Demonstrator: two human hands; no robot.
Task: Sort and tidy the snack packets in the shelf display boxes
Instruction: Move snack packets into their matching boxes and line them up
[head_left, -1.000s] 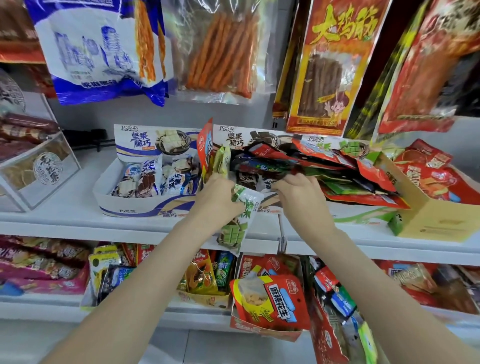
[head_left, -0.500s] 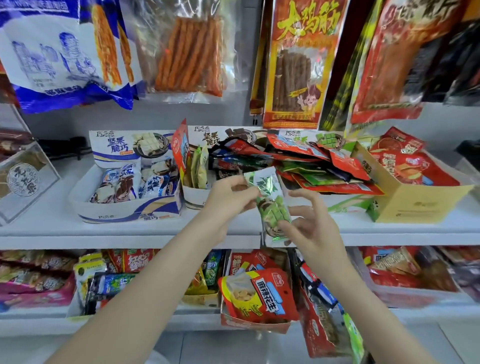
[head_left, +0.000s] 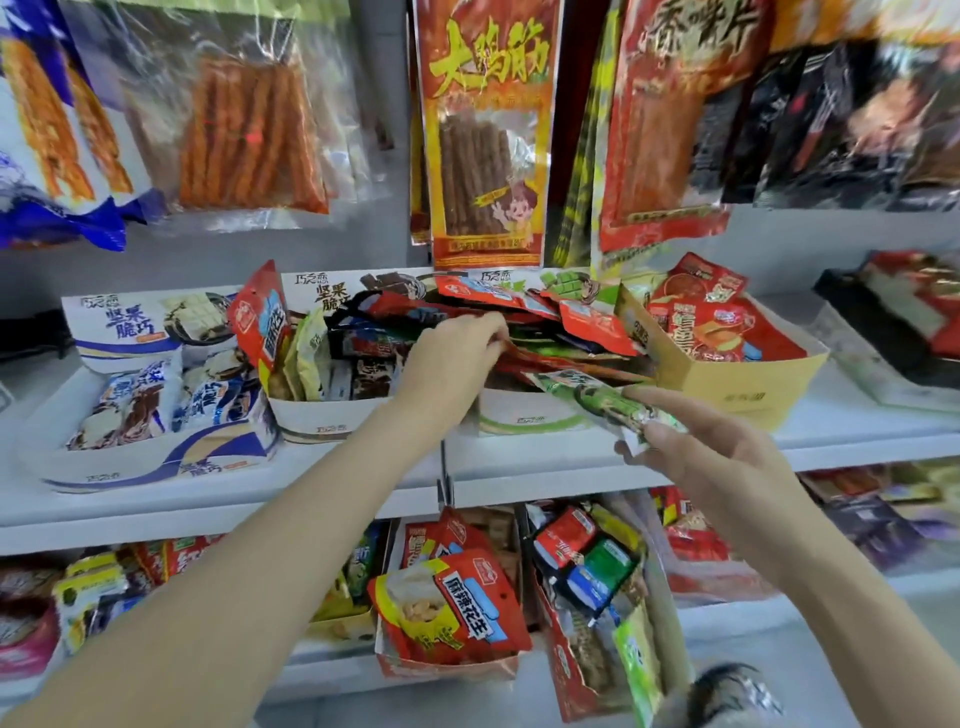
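Observation:
My right hand pinches a green-and-white snack packet by its near end, in front of the green-trimmed display box. My left hand reaches into the loose heap of red and green packets lying over that box, fingers curled on the edge of a red packet. The brown-print box beside it holds dark and yellowish packets, with a red packet standing at its left edge. Further left, the blue-and-white box holds upright blue-white packets.
A yellow carton of red packets stands right of the heap. Large bags hang above the shelf, among them a red-orange stick-snack bag. The shelf below carries more boxes, including red peanut packets. A clear box sits far right.
The green packet passed from my left hand to my right hand, which carried it right. My left hand moved up into the packet heap. The camera shifted right.

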